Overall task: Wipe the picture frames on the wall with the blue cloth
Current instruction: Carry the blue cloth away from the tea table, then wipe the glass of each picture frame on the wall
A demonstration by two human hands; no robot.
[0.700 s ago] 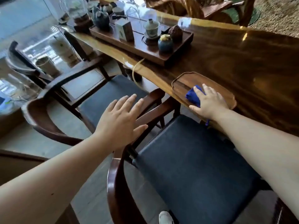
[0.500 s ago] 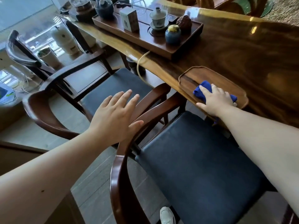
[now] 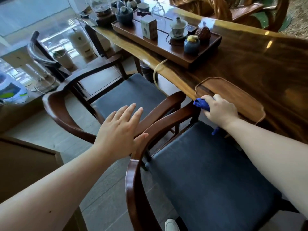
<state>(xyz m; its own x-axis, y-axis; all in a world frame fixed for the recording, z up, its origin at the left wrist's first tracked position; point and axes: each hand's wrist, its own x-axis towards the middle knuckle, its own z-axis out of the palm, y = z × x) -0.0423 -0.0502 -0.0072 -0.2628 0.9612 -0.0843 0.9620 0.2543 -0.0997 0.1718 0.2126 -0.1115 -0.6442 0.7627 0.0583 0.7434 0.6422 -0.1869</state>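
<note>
The blue cloth (image 3: 202,104) is bunched in my right hand (image 3: 220,110), whose fingers are curled around it at the near edge of a small wooden tray (image 3: 236,97) on the table. A strip of the cloth hangs below my wrist. My left hand (image 3: 120,130) is flat with fingers spread, hovering over the arms of two wooden chairs and holding nothing. No picture frames or wall are in view.
Two dark wooden chairs with blue cushions (image 3: 208,177) (image 3: 131,95) stand against the long wooden table (image 3: 275,64). A tea tray (image 3: 166,49) with cups, jars and a box sits further along the table. A white shoe (image 3: 170,225) shows at the bottom.
My right hand has closed around the cloth and drawn it from the middle of the small tray to its near edge. The left hand stays spread over the chair arms.
</note>
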